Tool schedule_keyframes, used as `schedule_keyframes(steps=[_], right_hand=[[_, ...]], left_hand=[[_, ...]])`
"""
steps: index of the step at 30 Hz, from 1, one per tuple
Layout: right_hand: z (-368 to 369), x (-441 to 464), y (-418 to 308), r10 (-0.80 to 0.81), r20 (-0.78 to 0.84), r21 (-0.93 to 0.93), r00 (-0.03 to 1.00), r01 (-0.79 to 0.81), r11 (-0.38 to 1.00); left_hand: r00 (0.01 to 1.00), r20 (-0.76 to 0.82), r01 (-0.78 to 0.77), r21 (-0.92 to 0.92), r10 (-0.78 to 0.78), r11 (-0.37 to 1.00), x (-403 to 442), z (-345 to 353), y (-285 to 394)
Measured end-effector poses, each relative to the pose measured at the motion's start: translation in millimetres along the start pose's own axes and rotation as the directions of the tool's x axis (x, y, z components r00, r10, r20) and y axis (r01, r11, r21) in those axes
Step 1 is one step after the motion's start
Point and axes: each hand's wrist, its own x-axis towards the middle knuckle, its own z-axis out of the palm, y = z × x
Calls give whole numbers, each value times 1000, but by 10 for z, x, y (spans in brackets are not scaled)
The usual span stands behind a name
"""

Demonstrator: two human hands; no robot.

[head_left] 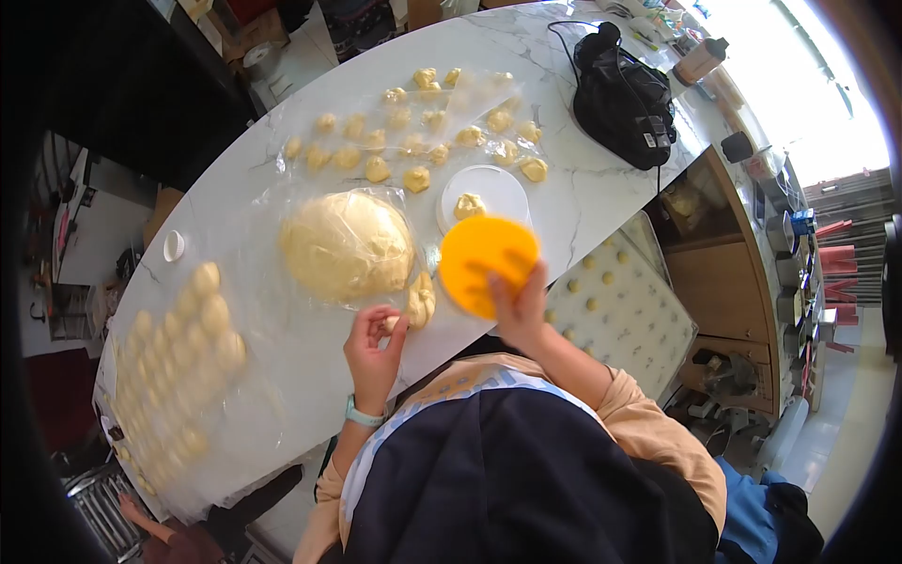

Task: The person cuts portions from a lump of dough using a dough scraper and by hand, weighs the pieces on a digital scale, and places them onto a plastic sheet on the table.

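My right hand [520,308] grips a round yellow plastic dough scraper [487,263], which is slightly blurred. The scraper overlaps the near edge of a round white scale [507,193], where a small lump of dough [468,205] sits. My left hand [374,350], with a watch on its wrist, is closed with fingertips pinched at a small pale piece of dough [389,323], partly hidden by the fingers. Right beside it lies a thick strip of dough [421,301]. Behind that, a big mound of dough [343,242] rests under clear plastic.
Several small dough lumps [377,169] lie at the back, many under plastic film. Rows of smooth dough balls [193,334] are covered at left. A black bag [620,99] sits at back right. Below the edge is a tray of dough balls [625,310]. Another person's hand [132,508] shows lower left.
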Motion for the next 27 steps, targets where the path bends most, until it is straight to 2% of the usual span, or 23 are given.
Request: schedule_keyframes(steps=[1,3,4,6,7,9,10,13,14,16,21,22,24,25,27], right_hand=[[-95,74,34,67,-101,-19,993,-69,997],[-245,221,42,18,-182,-138,983,-44,989],[-310,285,30,-13,-221,-200,975,-32,979],[-403,348,8,33,-218,-108,975,-58,992],[-427,351,-19,61,-216,-62,975,-76,995],[-466,360,-137,184,-110,1,977,-185,983],[-486,366,-202,242,-56,27,969,-241,970],[-444,359,-387,297,145,-180,944,-270,946],[-418,340,-384,301,215,-302,929,-230,925],[-352,324,-381,360,331,-403,872,-215,890],[-119,387,-476,540,514,-635,667,-128,762],[-36,288,-424,535,487,-684,690,-80,725],[1,-127,-164,293,374,-537,880,-52,842],[11,-297,-22,161,288,-463,944,-10,886],[-107,-373,58,68,165,-305,984,-15,952]], left_hand=[[997,80,-21,72,15,997,35,30,-6],[968,248,-86,206,33,975,104,133,-35],[943,320,-174,240,92,955,125,253,9],[866,464,-347,288,187,893,114,531,105],[817,510,-471,319,270,822,112,598,72],[682,607,-691,351,408,632,116,684,-81],[674,630,-704,391,385,592,101,646,-135],[703,591,-676,380,396,632,82,503,-280],[730,562,-654,414,388,633,44,480,-319],[782,496,-609,480,377,632,11,484,-235],[765,477,-638,470,433,610,61,532,-307],[765,476,-640,480,435,600,64,539,-318],[782,474,-612,464,405,640,62,505,-309],[788,471,-601,453,396,658,76,508,-302],[860,361,-494,409,361,767,64,512,-248]])
